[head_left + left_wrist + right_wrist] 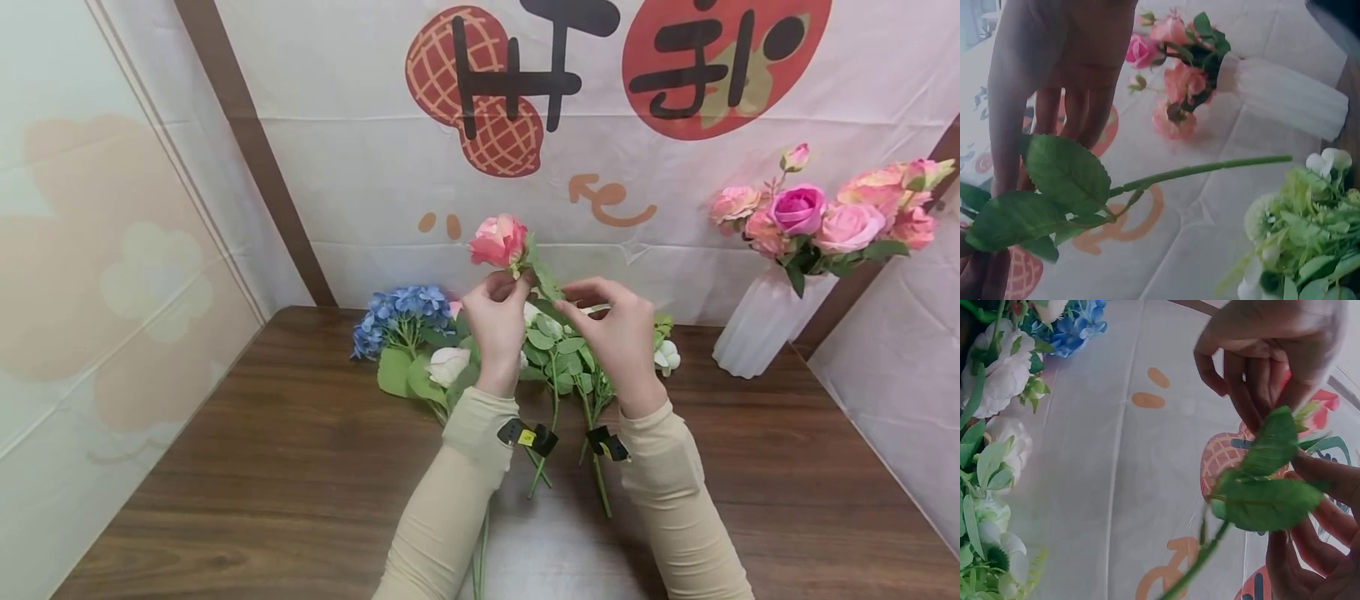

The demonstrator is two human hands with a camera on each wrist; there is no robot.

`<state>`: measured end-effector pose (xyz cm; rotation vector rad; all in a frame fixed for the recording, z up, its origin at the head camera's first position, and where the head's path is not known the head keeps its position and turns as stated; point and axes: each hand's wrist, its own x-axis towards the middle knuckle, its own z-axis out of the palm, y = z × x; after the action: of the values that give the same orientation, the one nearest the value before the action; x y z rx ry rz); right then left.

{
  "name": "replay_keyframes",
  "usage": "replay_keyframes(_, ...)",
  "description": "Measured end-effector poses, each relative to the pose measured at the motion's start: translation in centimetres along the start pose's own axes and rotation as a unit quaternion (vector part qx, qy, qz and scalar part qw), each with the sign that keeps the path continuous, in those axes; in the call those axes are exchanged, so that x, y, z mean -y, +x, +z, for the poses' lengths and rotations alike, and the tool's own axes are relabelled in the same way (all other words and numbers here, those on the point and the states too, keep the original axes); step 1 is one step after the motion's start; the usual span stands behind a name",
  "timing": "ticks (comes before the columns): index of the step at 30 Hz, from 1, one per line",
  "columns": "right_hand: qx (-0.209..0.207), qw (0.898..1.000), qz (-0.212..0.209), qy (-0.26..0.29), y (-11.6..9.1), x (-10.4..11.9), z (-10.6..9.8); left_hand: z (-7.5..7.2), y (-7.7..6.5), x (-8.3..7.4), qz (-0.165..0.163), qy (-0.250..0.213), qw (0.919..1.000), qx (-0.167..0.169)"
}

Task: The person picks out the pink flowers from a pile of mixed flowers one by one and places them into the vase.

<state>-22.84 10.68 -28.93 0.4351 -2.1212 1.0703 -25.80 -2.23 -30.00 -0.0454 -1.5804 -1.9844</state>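
Observation:
A pink rose [498, 241] stands upright above the table's back part. My left hand [497, 325] pinches its stem just under the bloom. Thumb and forefinger of my right hand [617, 333] pinch one of the rose's green leaves [546, 271]. In the left wrist view the bare lower stem [1210, 167] reaches out sideways past the leaves. The right wrist view shows the leaves [1272, 503] between both hands, while the bloom [1321, 412] is partly hidden behind the left hand.
Blue hydrangea [412, 312], a white rose [448, 365] and leafy green stems [555, 400] lie on the wooden table [300, 467] beneath my hands. At the back right stands a white vase [765, 325] of pink flowers [847, 225]. A printed cloth [360, 183] hangs behind.

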Motion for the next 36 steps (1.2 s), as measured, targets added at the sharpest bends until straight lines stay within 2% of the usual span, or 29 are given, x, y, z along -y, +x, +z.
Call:
replay_keyframes(4, -0.004, 1.000, 0.002, -0.018, 0.0, -0.1, 0.0, 0.4, -0.3, -0.2, -0.011, -0.036, 0.9993, -0.008)
replay_keyframes(11, -0.018, 0.997, -0.013, -0.068, 0.1, -0.2, -0.1, 0.6, -0.6, -0.8, -0.048, -0.078, 0.9953, -0.029)
replay_keyframes(20, -0.014, 0.996, -0.019, -0.081, -0.1, -0.2, 0.1, 0.6, -0.7, -0.8, -0.066, -0.128, 0.9895, -0.016)
replay_keyframes(23, -0.014, 0.996, -0.017, -0.086, -0.1, -0.2, 0.0, 0.8, -0.9, -0.8, -0.082, -0.126, 0.9886, -0.013)
replay_keyframes(26, -0.015, 0.996, -0.015, -0.088, -0.2, -0.2, -0.2, 0.9, -1.0, -0.8, -0.084, -0.102, 0.9911, -0.013)
replay_keyframes(32, -0.023, 0.995, -0.016, -0.095, -0.1, -0.3, -0.3, 1.1, -1.6, -0.8, -0.068, -0.076, 0.9948, -0.008)
replay_keyframes(34, -0.026, 0.995, -0.019, -0.098, 0.0, -0.4, -0.4, 1.1, -1.6, -0.8, -0.058, -0.073, 0.9956, 0.001)
replay_keyframes(36, -0.033, 0.995, -0.018, -0.095, 0.1, -0.5, -0.7, 1.0, -1.6, -0.7, -0.039, -0.050, 0.9979, 0.013)
